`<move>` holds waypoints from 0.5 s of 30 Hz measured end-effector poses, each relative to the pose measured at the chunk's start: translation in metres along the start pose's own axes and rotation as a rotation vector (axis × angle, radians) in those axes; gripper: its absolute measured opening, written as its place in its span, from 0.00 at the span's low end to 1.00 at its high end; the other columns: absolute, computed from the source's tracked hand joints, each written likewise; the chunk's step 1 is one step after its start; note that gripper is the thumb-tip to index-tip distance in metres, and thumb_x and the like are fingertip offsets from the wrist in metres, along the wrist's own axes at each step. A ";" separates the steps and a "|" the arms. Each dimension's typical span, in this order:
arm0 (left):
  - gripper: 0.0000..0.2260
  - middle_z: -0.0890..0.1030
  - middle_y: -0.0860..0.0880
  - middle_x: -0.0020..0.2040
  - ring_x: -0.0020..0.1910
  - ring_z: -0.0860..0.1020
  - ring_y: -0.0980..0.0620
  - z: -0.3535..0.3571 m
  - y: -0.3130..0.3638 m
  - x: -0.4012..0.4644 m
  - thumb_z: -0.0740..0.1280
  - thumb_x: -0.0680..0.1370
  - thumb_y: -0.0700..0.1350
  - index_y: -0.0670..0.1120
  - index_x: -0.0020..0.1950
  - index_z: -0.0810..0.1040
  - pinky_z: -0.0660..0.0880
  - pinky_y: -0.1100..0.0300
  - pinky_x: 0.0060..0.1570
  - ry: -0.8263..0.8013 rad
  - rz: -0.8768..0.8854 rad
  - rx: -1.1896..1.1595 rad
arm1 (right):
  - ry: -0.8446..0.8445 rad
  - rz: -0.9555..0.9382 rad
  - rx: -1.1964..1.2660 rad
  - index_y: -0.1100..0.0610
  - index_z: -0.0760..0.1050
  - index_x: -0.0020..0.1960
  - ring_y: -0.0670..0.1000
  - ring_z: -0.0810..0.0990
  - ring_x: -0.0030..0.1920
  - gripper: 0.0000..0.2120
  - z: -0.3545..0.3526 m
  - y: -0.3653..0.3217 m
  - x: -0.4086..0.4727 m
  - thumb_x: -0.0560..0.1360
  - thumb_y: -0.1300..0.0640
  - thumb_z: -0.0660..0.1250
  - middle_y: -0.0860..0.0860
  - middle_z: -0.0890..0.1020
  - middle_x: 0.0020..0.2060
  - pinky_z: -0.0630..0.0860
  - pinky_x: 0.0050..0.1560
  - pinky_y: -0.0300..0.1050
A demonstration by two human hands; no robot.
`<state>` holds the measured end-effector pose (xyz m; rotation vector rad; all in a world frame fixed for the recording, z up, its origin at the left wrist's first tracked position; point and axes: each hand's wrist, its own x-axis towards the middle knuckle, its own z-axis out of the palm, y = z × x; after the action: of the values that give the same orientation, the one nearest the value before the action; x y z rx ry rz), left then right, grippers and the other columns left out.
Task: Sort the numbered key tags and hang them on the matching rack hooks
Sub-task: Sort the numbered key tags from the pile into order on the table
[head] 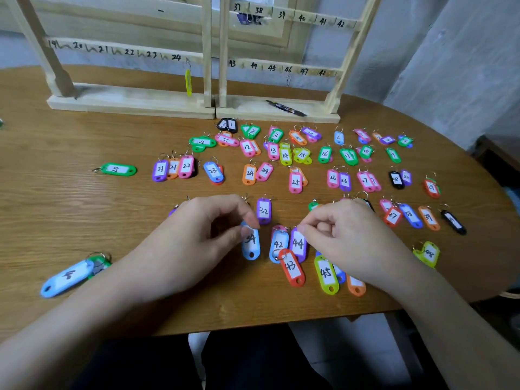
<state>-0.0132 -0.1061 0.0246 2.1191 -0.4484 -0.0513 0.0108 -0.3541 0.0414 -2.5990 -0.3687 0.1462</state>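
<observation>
Still sorting. Nearly all numbered key tags [295,161] laid in rows on the table [84,209] before the wooden rack [208,66]; one yellow tag [188,82] hung under 24. Left hand [197,232] pinching light-blue tag [251,244]; right hand [346,232] pinching purple tag 44 [297,244].

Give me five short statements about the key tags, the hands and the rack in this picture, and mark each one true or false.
1. A yellow tag hangs from the rack near the number 24. True.
2. The left hand pinches a light blue tag. True.
3. The tag marked 43 is green. False: it is red-orange.
4. A marker pen lies on the rack's base. True.
5. The right hand is reaching up to the rack. False: it is down over the tags on the table.
</observation>
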 end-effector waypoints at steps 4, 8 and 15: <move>0.05 0.82 0.55 0.42 0.43 0.79 0.53 -0.001 -0.001 0.001 0.69 0.80 0.41 0.51 0.47 0.80 0.75 0.59 0.45 0.002 -0.003 -0.001 | 0.001 -0.004 -0.038 0.48 0.80 0.38 0.46 0.67 0.24 0.11 -0.003 0.002 0.000 0.79 0.53 0.68 0.55 0.73 0.23 0.80 0.43 0.50; 0.06 0.82 0.55 0.42 0.43 0.80 0.54 -0.003 -0.003 0.002 0.69 0.80 0.41 0.51 0.47 0.79 0.75 0.60 0.46 0.006 -0.017 -0.031 | 0.005 -0.014 -0.042 0.49 0.81 0.39 0.48 0.70 0.25 0.09 -0.004 0.001 0.001 0.78 0.52 0.71 0.53 0.74 0.23 0.80 0.44 0.49; 0.07 0.83 0.51 0.40 0.39 0.76 0.45 -0.006 -0.005 0.003 0.68 0.80 0.41 0.53 0.53 0.74 0.74 0.49 0.44 0.014 -0.033 -0.167 | 0.058 -0.042 0.055 0.51 0.81 0.39 0.48 0.70 0.26 0.10 -0.006 -0.002 0.004 0.79 0.52 0.69 0.56 0.75 0.27 0.66 0.34 0.32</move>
<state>-0.0082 -0.0999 0.0242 1.9617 -0.3869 -0.0901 0.0155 -0.3537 0.0477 -2.5337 -0.3925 0.0652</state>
